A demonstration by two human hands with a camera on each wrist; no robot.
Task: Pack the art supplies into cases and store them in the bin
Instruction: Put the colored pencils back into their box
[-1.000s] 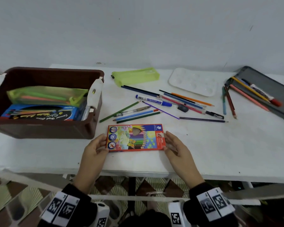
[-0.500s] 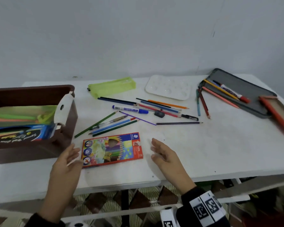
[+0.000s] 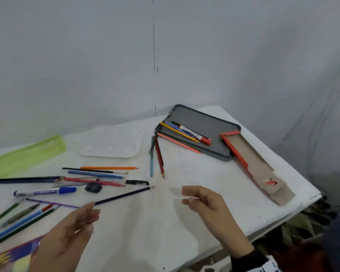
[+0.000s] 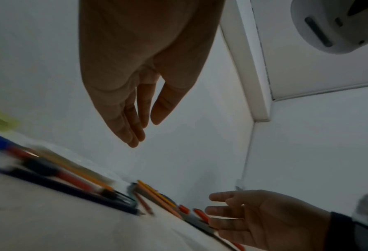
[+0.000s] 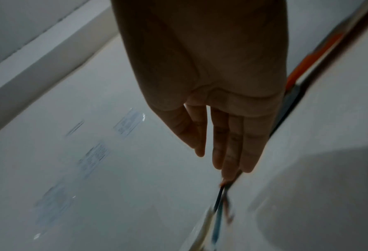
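Evidently the work has turned rightward. A second ago both hands steadied the pencil box at the table's near edge; now only its printed corner (image 3: 12, 258) shows at lower left, let go, and the bin has slipped out of view on the left. Both hands are raised over the white table (image 3: 214, 173) — the left hand (image 3: 67, 238) with fingers loosely straight and holding nothing, the right hand (image 3: 206, 205) likewise slack and empty, fingers reaching toward the far-right corner. My reading is that the filled box is done with and the next case is being sought.

That would likely be the grey case (image 3: 210, 130), a shallow rounded tray lying open, with a red-capped marker (image 3: 192, 133) and a few pencils inside, one salmon pencil (image 3: 179, 143) overhanging its rim. Touching its right end lies a flat cardboard sleeve (image 3: 257, 167), raw brown inside with an orange edge, flap open. Loose supplies remain scattered: slim pencils and pens in a heap (image 3: 98, 175), a dark purple pencil (image 3: 124, 196) pointing at the right hand, a blue-capped marker (image 3: 45, 192), a dark eraser (image 3: 93, 187). Behind sit a glossy white palette (image 3: 110, 144) with round wells and a translucent green pouch (image 3: 26, 156) — soft, probably limp to lift.
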